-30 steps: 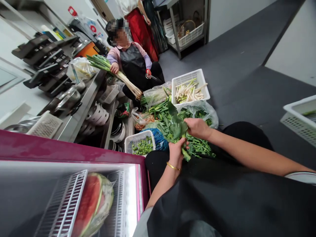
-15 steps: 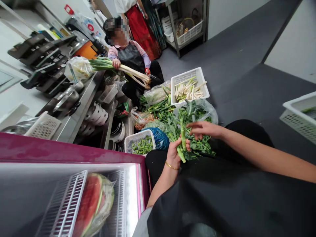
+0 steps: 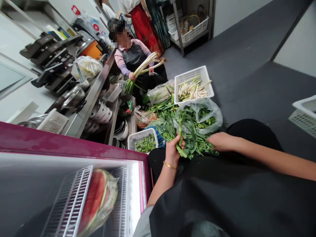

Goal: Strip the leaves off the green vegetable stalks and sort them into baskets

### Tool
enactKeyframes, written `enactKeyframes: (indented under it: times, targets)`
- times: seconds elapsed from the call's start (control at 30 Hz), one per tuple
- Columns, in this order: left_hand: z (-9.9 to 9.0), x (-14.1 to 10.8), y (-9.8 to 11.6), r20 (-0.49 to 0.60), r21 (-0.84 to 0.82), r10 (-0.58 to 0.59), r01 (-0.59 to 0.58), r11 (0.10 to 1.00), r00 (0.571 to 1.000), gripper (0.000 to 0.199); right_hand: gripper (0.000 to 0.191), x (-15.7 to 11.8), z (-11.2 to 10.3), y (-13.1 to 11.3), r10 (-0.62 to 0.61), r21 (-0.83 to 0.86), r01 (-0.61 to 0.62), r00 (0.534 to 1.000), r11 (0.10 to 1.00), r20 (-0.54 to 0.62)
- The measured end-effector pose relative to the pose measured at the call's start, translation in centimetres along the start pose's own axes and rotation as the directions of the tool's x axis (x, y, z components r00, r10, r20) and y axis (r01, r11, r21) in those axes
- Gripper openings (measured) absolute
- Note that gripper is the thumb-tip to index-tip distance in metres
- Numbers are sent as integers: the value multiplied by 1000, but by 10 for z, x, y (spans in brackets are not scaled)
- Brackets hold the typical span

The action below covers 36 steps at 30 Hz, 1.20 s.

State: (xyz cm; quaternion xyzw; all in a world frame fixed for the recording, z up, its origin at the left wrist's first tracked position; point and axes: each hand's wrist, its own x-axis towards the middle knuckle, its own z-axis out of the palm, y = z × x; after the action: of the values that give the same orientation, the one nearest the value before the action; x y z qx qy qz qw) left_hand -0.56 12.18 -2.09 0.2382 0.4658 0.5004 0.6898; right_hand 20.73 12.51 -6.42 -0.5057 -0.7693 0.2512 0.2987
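Left hand (image 3: 172, 152) fist-grips a leafy stalk (image 3: 181, 131) by its base, upright so the leaves hang free. Right hand (image 3: 220, 141) rests on the greens pile (image 3: 197, 144) near the lap; its grip is hidden. Trimmings basket (image 3: 143, 142) sits left, within reach.

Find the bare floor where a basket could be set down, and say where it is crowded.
Bare grey floor lies right of the white basket of stalks, up to the far-right basket. Crowded: between that basket, the bagged greens, the small basket and the left hand.
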Motion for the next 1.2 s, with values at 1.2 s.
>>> enactKeyframes:
  times: [1.2]
  targets:
    - [10,-8,-20,138,-37,-269,277,960,953,32,37,54,-14,-21,190,602,-206,977,771,91]
